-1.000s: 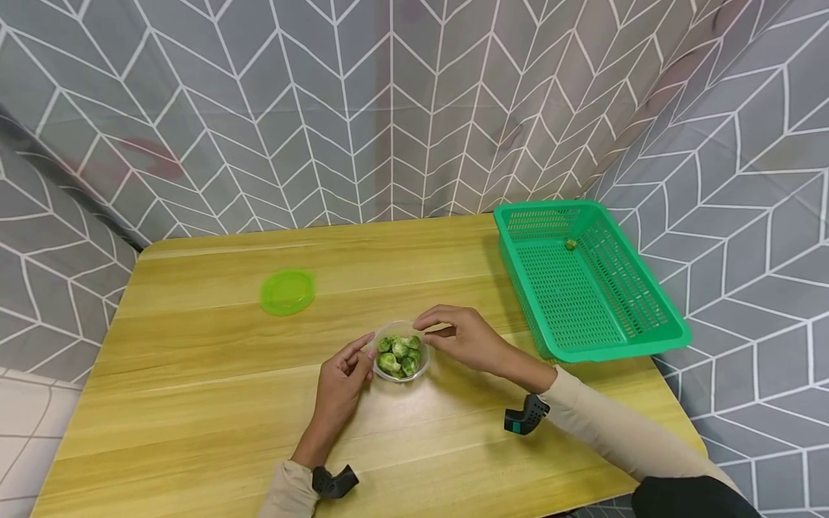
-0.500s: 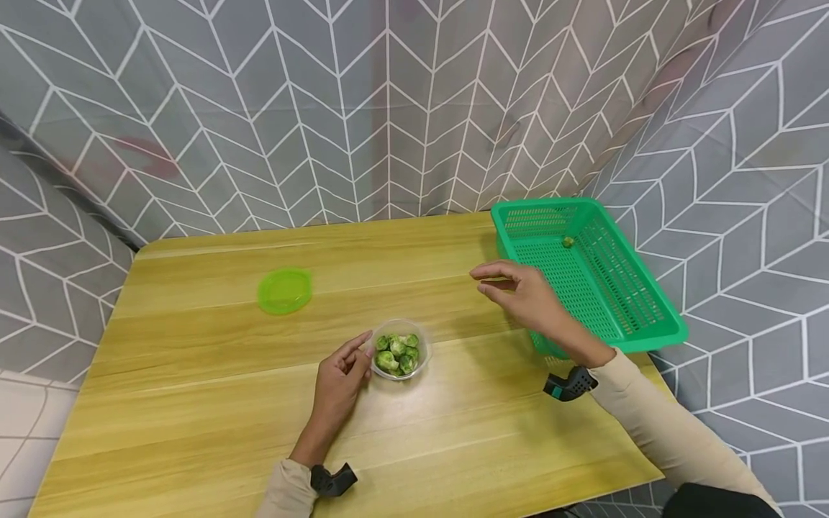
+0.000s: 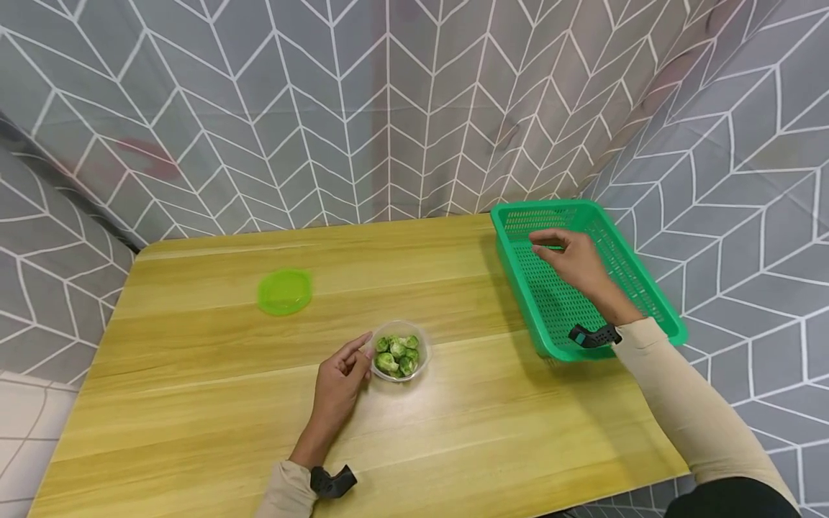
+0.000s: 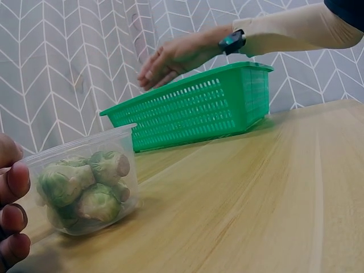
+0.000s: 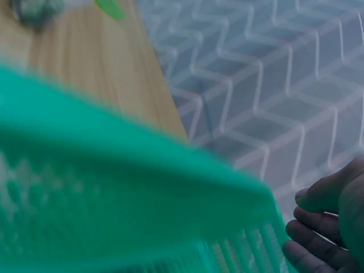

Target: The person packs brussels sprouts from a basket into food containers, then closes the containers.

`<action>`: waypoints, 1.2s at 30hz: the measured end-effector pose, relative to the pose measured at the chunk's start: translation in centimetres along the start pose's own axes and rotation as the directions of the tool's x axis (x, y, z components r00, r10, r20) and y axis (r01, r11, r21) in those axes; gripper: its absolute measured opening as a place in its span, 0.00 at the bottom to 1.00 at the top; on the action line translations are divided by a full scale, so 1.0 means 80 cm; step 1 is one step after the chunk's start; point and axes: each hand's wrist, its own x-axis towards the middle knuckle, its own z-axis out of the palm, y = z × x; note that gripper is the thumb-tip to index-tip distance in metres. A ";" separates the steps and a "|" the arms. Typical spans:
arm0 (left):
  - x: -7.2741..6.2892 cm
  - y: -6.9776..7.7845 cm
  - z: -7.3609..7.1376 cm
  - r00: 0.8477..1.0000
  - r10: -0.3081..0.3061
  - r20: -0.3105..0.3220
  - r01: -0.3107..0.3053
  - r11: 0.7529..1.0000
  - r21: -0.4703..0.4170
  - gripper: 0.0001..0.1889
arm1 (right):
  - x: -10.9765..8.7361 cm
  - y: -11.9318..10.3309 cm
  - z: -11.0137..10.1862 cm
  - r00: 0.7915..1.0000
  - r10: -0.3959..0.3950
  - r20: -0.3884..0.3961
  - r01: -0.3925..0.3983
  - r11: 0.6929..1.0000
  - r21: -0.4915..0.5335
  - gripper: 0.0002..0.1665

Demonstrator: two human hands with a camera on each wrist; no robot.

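Observation:
A small clear plastic container (image 3: 422,365) filled with Brussels sprouts (image 3: 396,355) stands on the table. My left hand (image 3: 338,378) holds it at its left side, thumb and fingertips right at the rim. In the left wrist view those fingertips (image 4: 12,219) show beside the container's wall. Over the green plastic basket (image 3: 534,316) hovers my right hand (image 3: 576,262), fingers slightly bent and parted from the thumb, with nothing between them. The lone sprout in the basket's far part is hidden behind this hand in the head view.
A flat, round lime-green lid (image 3: 285,292) lies on the wooden table (image 3: 194,403), left of and beyond the container. The basket's raised walls stand at the table's right side. A grey patterned curtain (image 3: 311,108) hangs around the table's back and sides.
My right hand has left the container's right side and moved right and away from me, over the basket. My left hand stays at the container, which has hardly moved.

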 end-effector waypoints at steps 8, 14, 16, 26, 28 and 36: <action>-0.001 0.001 -0.001 1.000 -0.007 -0.002 0.007 1.000 0.000 0.18 | 0.030 0.062 -0.019 0.998 -0.024 -0.052 0.018 0.992 -0.123 0.17; 0.000 0.001 0.000 1.000 0.002 0.003 -0.002 1.000 -0.015 0.18 | 0.037 0.100 -0.026 0.999 0.045 -0.018 -0.047 0.982 -0.181 0.20; 0.002 -0.006 0.000 1.000 -0.003 -0.002 0.003 1.000 -0.011 0.18 | 0.040 0.109 -0.027 0.998 0.064 -0.014 -0.066 0.976 -0.206 0.20; 0.004 -0.014 -0.001 1.000 0.007 -0.010 -0.007 1.000 -0.013 0.17 | 0.061 0.128 -0.031 0.988 0.151 0.018 -0.140 0.952 -0.271 0.23; 0.002 -0.006 -0.001 1.000 0.014 -0.001 -0.014 1.000 -0.008 0.18 | 0.064 0.134 -0.031 0.990 0.137 0.014 -0.126 0.946 -0.300 0.23; 0.001 0.001 -0.002 1.000 0.024 0.012 -0.024 1.000 -0.001 0.19 | 0.077 0.149 -0.026 0.997 0.068 0.021 -0.053 0.908 -0.415 0.23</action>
